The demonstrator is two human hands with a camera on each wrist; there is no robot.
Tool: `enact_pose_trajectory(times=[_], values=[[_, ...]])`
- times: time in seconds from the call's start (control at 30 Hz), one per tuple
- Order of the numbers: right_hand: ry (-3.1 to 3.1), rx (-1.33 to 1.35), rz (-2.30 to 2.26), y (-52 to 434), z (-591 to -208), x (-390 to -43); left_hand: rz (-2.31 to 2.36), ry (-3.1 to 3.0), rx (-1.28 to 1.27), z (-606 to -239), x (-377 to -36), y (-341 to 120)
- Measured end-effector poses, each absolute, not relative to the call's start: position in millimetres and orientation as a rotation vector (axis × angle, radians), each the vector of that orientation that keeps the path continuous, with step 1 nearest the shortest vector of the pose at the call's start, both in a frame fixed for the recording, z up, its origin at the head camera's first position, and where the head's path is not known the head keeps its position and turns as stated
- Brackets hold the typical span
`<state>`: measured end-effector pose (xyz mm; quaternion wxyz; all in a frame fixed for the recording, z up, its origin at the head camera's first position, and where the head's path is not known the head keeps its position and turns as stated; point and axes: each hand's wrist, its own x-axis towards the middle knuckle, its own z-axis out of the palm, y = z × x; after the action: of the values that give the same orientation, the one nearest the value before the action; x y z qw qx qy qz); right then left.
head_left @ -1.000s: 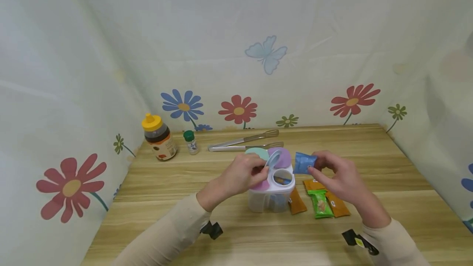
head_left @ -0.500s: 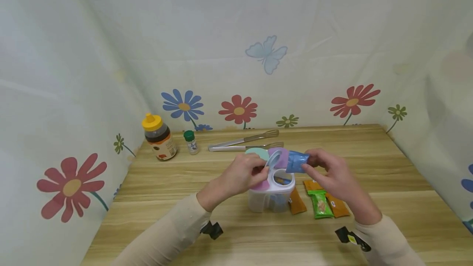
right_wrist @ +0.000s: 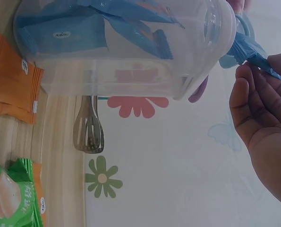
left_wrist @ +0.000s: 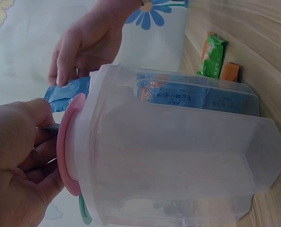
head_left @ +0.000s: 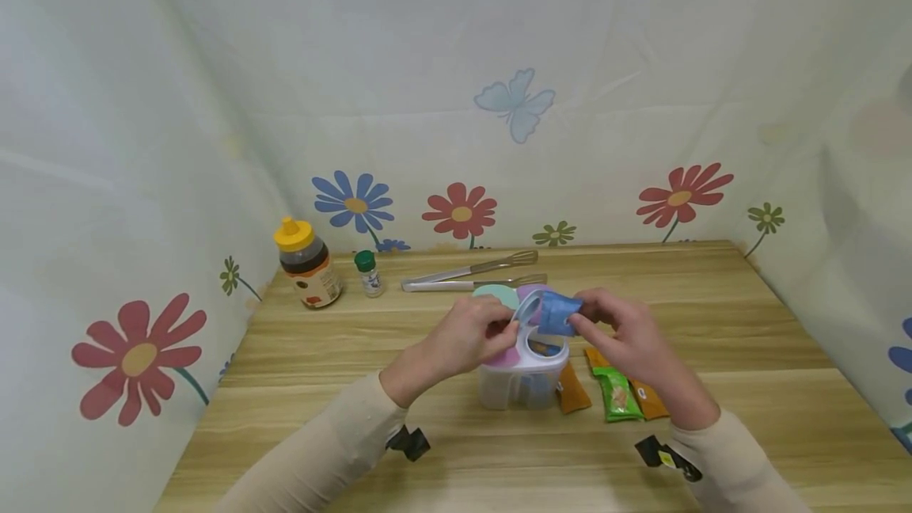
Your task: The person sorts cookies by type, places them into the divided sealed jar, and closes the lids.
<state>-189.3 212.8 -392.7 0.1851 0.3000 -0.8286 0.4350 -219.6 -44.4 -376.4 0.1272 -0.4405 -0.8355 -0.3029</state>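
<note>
The right hand (head_left: 627, 335) pinches a blue packet (head_left: 557, 313) in its fingers, right over the open hole of the clear box (head_left: 523, 378). The left hand (head_left: 466, 335) holds the little blue lid (head_left: 527, 309) up with its fingers. The box stands on the worktop (head_left: 712, 299). Orange and green packets (head_left: 618, 394) lie just beside it.

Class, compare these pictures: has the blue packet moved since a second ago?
Yes. The blue packet, pinched by the right hand, has shifted left, from beside the clear container to above its open compartment.

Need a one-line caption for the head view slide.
Right hand brings blue packet to clear container; left hand holds its lid flap open.
</note>
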Motion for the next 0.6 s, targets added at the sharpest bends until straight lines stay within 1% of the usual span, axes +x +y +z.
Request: enact_pose_trajectory(times=[0.6], values=[[-2.335,0.901,1.188,204.1,-398.6,-192.2,-0.864,-2.461,-1.266,-375.6,-218.9,-44.5]])
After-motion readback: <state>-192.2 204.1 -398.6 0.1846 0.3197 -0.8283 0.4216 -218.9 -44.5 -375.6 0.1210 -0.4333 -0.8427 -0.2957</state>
